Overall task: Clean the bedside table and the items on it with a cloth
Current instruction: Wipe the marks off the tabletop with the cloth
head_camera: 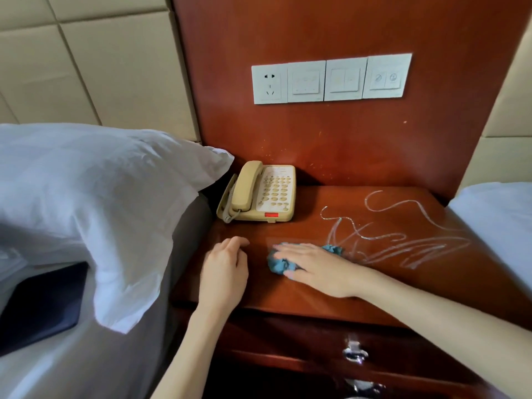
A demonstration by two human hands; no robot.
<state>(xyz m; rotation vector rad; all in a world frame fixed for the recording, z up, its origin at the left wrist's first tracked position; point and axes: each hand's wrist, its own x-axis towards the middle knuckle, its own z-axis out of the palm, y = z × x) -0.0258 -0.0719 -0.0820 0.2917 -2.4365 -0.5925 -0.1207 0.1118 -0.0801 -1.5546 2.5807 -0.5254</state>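
Pressing down on a crumpled blue cloth, the right hand lies palm-down with its fingers stretched out straight over the fabric, toward the front edge of the bedside table, about midway along it. The left hand rests beside it near the front left corner, apart from the cloth, its fingers loosely curled and holding nothing.

No brand can be read anywhere. The one phone, beige plastic with a coiled cord and a small red bar below its keypad, sits at the back left corner; the print on its round keys is too small to make out. On the wood wall panel above, four white square plates run in a row: one socket, then three switch plates (the rightmost carries two round symbols, not legible).

White scribbles, looping and zigzag, cover the right half of the glossy reddish-brown tabletop, beginning just beside the cloth. Two shiny metal drawer pulls show on the front below.

One wrinkled white pillow overhangs the left edge of the table, and a flat black rectangle lies on the grey sheet beneath it. White bedding meets the right edge.
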